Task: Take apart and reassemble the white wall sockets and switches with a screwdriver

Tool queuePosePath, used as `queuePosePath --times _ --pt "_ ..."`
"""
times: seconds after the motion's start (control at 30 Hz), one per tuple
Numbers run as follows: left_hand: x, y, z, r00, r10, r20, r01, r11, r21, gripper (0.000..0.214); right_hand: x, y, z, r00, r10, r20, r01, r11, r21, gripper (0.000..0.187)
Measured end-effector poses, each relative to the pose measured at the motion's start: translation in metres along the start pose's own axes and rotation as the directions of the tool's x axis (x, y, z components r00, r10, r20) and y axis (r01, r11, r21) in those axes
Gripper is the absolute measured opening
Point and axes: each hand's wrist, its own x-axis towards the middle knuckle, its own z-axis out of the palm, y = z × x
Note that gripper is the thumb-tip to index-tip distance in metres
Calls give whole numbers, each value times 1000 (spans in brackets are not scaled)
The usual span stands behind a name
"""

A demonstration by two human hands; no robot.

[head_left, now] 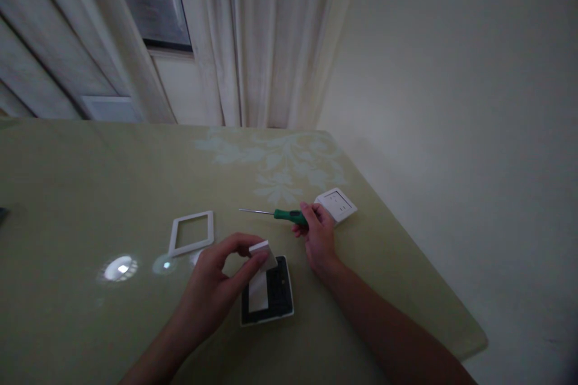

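Between the thumb and fingers of my left hand [217,280] is a small white switch rocker [270,257], tilted up above a wall switch body [280,292]. That body lies on the table with its dark inside showing and another white rocker [258,293] in its left half. My right hand [318,234] is closed round the green handle of a screwdriver [289,215], its metal shaft pointing left. Just beyond the right hand sits a white wall socket [338,204], partly covered by the fingers.
A white rectangular frame [174,234] lies to the left on the glossy pale green table [112,180]. The table's right edge runs close to a plain wall [474,132]. Curtains [271,36] hang behind the far edge. A dark object [2,213] shows at the far left.
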Motion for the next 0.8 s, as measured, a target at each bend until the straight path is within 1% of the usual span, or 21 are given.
queuePosePath --times 0.17,0.23,0.3,0.37,0.53,0.63,0.7,0.8 --pt "-1 -4 2 998 -68 16 68 997 -24 18 0 0 0 1000 -1 1 1 1000 2 43" --pt "-2 -5 5 994 -108 21 109 994 -11 23 -1 -1 0 1000 -2 3 2 1000 -3 43" --pt "-3 -6 9 991 -128 50 127 992 15 23 -2 -2 0 1000 -3 4 3 1000 -8 43" --pt "-3 -7 13 989 -125 81 121 992 46 22 -2 -2 0 1000 -2 4 2 1000 -12 42" --pt "-2 -11 20 990 -105 93 91 985 148 23 -2 -3 0 1000 -1 9 1 1000 -14 43" --pt "-3 -14 24 990 -102 100 86 985 146 21 -3 -3 1 1000 -5 8 5 1000 -11 43" --pt "-4 -15 27 992 -79 94 66 988 141 18 -2 -3 1 1000 -7 6 7 1000 -9 44" --pt "-6 -15 32 994 -48 101 30 984 176 14 -2 -2 1 1000 -9 3 9 1000 -6 45"
